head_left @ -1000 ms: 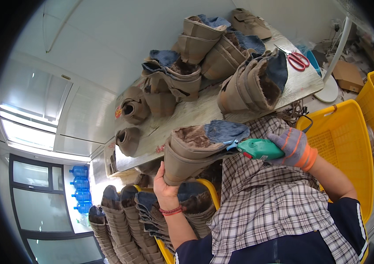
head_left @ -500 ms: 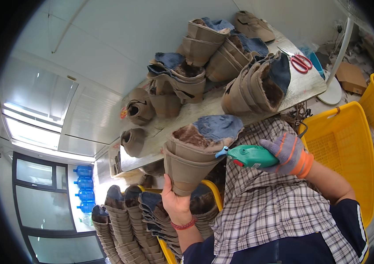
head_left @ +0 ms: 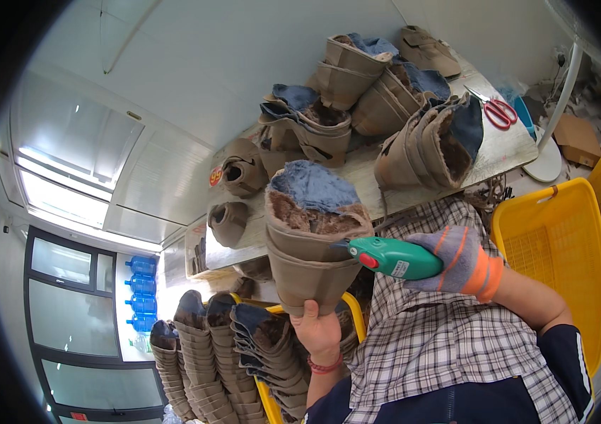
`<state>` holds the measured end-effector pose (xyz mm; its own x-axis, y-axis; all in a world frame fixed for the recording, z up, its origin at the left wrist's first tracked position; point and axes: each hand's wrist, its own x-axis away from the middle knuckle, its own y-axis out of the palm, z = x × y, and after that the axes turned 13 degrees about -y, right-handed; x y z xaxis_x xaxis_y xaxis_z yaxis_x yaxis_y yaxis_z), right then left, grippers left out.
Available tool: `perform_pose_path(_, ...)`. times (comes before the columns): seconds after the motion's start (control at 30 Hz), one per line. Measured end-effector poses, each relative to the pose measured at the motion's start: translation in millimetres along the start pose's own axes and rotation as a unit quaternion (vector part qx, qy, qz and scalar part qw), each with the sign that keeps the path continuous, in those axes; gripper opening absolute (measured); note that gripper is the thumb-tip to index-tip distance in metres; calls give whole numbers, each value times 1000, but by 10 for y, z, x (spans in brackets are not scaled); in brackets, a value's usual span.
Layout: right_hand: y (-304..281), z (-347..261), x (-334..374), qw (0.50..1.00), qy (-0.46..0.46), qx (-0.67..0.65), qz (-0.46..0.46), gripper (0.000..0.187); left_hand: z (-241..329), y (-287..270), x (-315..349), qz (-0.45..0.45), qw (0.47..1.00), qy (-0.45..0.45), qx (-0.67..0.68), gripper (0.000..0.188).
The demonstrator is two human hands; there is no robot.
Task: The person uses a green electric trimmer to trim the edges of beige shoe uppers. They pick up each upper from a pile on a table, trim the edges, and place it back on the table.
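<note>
My bare left hand [head_left: 317,331] holds a nested stack of beige shoe uppers [head_left: 311,277] from below, thumb up along its lower end. Brown fleece lines its opening, and a blue fabric flap [head_left: 314,185] stands along the far rim. My right hand [head_left: 452,263], in a grey and orange glove, is wrapped round a green handheld electric cutter [head_left: 399,258] with a red button. The cutter's dark tip meets the right side of the stack near the upper rim; exact contact is hard to make out.
More stacked uppers [head_left: 413,152] and red-handled scissors [head_left: 500,113] lie on the worktable [head_left: 502,155]. At my right stand yellow plastic baskets [head_left: 583,226]. Tall columns of uppers [head_left: 201,353] rise at the lower left, beside a yellow basket rim [head_left: 266,403]. Blue water bottles [head_left: 141,285] line the wall.
The held stack has turned and tilted, bringing its blue flap to the far left. The cutter's tip has moved from the flap's right edge to the outer side below the rim.
</note>
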<state>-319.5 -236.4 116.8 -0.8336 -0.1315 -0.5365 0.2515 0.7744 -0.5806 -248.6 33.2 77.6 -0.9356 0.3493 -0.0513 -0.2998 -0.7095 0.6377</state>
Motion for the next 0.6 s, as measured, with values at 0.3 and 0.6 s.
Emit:
perform_pose_path(0.3, -28, -91, -142, 998, 51, -22, 12, 57, -315, -141, -15, 69, 951, 133, -270, 33)
perform_pose_path(0.6, -61, -40, -26, 992, 123, -23, 9, 56, -420, -121, -68, 65, 948, 125, -286, 34)
